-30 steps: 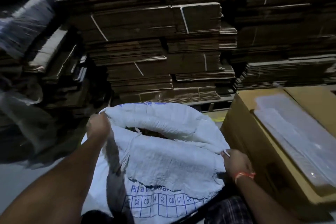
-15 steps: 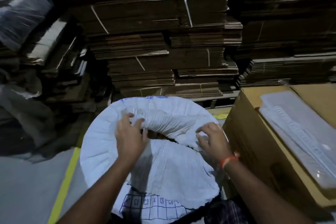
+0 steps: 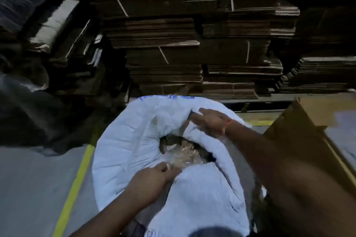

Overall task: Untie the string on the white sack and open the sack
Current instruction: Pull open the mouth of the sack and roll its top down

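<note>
The white woven sack [image 3: 125, 144] stands on the floor right below me, its mouth rolled outward into a wide ring. Through the opening I see a clear plastic liner over pale, small pieces [image 3: 185, 152]. My left hand [image 3: 154, 177] pinches the near rim of the mouth at the liner's edge. My right hand [image 3: 210, 121], with an orange thread at the wrist, lies on the far right rim, fingers stretched over a fold of the fabric. No string is visible.
A large brown carton [image 3: 300, 132] stands close on the right of the sack. Tall stacks of strapped flat cardboard [image 3: 163, 48] fill the back. A yellow line [image 3: 77, 179] runs along the grey floor at the left. Dark plastic-wrapped bundles [image 3: 23, 102] lie at left.
The mouth has been spread wider and the contents now show. My left hand moved from the far rim to the near rim; my right hand reached farther back along the right rim.
</note>
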A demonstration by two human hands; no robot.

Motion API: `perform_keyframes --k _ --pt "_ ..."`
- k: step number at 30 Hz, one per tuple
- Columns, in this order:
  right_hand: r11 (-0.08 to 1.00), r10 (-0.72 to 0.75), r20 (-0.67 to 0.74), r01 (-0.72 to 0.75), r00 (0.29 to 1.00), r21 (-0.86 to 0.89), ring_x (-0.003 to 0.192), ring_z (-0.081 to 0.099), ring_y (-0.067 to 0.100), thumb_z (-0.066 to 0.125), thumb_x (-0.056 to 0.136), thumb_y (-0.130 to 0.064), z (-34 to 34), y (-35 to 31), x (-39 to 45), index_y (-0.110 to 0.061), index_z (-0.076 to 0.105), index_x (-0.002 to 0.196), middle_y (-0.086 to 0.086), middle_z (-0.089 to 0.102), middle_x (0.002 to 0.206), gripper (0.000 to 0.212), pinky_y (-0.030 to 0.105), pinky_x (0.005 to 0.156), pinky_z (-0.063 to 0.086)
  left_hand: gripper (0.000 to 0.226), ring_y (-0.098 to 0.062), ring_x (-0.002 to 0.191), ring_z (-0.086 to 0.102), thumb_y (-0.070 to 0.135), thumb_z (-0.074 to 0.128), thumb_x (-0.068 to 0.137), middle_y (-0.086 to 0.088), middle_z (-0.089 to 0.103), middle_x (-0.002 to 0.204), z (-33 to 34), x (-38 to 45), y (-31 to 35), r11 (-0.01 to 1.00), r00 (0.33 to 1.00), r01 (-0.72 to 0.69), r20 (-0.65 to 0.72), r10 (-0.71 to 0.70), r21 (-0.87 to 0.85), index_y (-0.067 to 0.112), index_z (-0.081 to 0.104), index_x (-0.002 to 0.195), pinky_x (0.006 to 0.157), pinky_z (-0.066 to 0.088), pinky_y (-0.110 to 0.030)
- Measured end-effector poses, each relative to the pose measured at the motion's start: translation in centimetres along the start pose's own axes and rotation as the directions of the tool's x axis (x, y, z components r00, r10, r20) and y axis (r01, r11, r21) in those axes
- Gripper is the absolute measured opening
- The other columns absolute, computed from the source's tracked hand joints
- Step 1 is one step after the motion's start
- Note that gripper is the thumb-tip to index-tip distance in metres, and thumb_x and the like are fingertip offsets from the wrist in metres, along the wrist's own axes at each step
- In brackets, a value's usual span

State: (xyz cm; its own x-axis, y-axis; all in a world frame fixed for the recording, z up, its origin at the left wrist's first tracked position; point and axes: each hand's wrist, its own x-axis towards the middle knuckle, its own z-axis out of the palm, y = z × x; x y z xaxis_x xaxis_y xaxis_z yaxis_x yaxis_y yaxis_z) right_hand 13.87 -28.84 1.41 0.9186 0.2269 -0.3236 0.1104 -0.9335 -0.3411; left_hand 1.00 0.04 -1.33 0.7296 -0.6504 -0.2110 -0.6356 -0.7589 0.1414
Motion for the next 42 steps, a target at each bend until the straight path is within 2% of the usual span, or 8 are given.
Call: perform_keyframes --k 3,6,9,13,17,20,24,42 --pt "0.990 0.029 -0.107 -0.044 0.994 -0.137 0.105 0.070 0.023 0.051 0.086 -0.077 -2.4 2.6 1.1 -0.029 0.066 0.125 0.009 0.069 0.129 0.063 0.036 0.087 0.056 0.040 -0.017 0.041 0.057 0.043 0.085 0.052 0.007 0.054 0.073 0.5 -2.3 -2.5 0.965 0.996 -0.085 0.059 0.073 0.250 0.038 0.066 0.086 0.033 0.025 -0.026" --pt "0.984 0.059 -0.245 -0.098 0.968 -0.151 0.089 0.072 0.022 0.064 0.080 -0.068 -4.1 5.3 3.1 -0.028 0.072 0.098 0.004 0.074 0.100 0.045 0.047 0.084 0.061 0.043 -0.016 0.029 0.049 0.036 0.092 0.029 0.006 0.055 0.060 0.8 -2.9 -4.4 0.942 0.996 -0.019 0.090 -0.012 0.334 0.030 0.065 0.062 0.041 -0.001 -0.023" --pt "0.981 0.039 -0.245 -0.083 0.969 -0.176 0.096 0.066 0.023 0.061 0.082 -0.065 -3.9 5.7 3.5 -0.026 0.069 0.107 -0.004 0.067 0.106 0.047 0.043 0.083 0.054 0.034 -0.020 0.053 0.067 0.031 0.086 0.052 0.004 0.063 0.082 0.3 -2.1 -4.2 0.958 0.978 -0.064 0.208 0.005 0.278 0.031 0.070 0.082 0.038 0.023 -0.025" --pt "0.972 0.097 -0.296 -0.154 0.950 -0.176 0.124 0.054 0.031 0.078 0.078 -0.045 -1.9 2.0 0.9 -0.040 0.068 0.116 0.002 0.055 0.136 0.039 0.050 0.097 0.052 0.032 -0.027 0.104 0.063 0.049 0.050 0.084 -0.003 0.066 0.109 -2.7 -0.1 -3.0 0.996 0.948 0.084 0.309 -0.072 -0.024 0.026 0.057 0.104 0.076 0.048 -0.036" --pt "0.967 0.255 -0.660 -0.178 0.706 0.182 0.131 0.040 0.027 0.067 0.083 -0.031 1.2 -3.1 -4.5 -0.033 0.072 0.107 0.003 0.044 0.141 0.025 0.046 0.100 0.048 0.027 -0.017 0.102 0.064 0.050 0.057 0.088 0.010 0.068 0.109 -6.4 1.7 -1.4 0.950 0.947 0.233 -0.173 -0.270 -0.207 0.037 0.063 0.112 0.078 0.052 -0.033" --pt "0.930 0.358 -0.561 -0.233 0.746 0.284 0.141 0.029 0.027 0.067 0.082 -0.051 5.2 -5.8 -7.5 -0.037 0.066 0.113 0.002 0.031 0.151 0.034 0.048 0.102 0.047 0.042 -0.025 0.134 0.044 0.048 0.065 0.083 0.000 0.044 0.147 -6.7 4.3 -0.5 0.976 0.879 0.214 -0.430 -0.205 -0.028 0.043 0.062 0.124 0.096 0.048 -0.045" --pt "0.914 0.402 -0.329 -0.354 0.855 0.196 0.144 0.030 0.035 0.068 0.083 -0.025 10.0 -5.1 -9.2 -0.042 0.056 0.129 0.010 0.007 0.165 0.050 0.045 0.104 0.049 0.034 -0.036 0.141 0.030 0.031 0.066 0.087 -0.010 0.017 0.163 -5.0 8.2 -1.3 0.956 0.934 0.271 -0.271 -0.232 0.116 0.038 0.069 0.121 0.101 0.044 -0.053" --pt "0.880 0.469 -0.178 -0.442 0.865 0.174 0.121 0.057 0.037 0.049 0.079 0.008 9.2 2.9 -17.6 -0.034 0.043 0.142 0.011 0.035 0.135 0.076 0.035 0.092 0.053 0.032 -0.042 0.106 0.052 0.020 0.053 0.099 -0.023 0.045 0.124 -6.8 7.6 -11.2 0.746 0.700 0.666 -0.329 -0.634 -0.020 0.020 0.063 0.130 0.081 0.055 -0.043"
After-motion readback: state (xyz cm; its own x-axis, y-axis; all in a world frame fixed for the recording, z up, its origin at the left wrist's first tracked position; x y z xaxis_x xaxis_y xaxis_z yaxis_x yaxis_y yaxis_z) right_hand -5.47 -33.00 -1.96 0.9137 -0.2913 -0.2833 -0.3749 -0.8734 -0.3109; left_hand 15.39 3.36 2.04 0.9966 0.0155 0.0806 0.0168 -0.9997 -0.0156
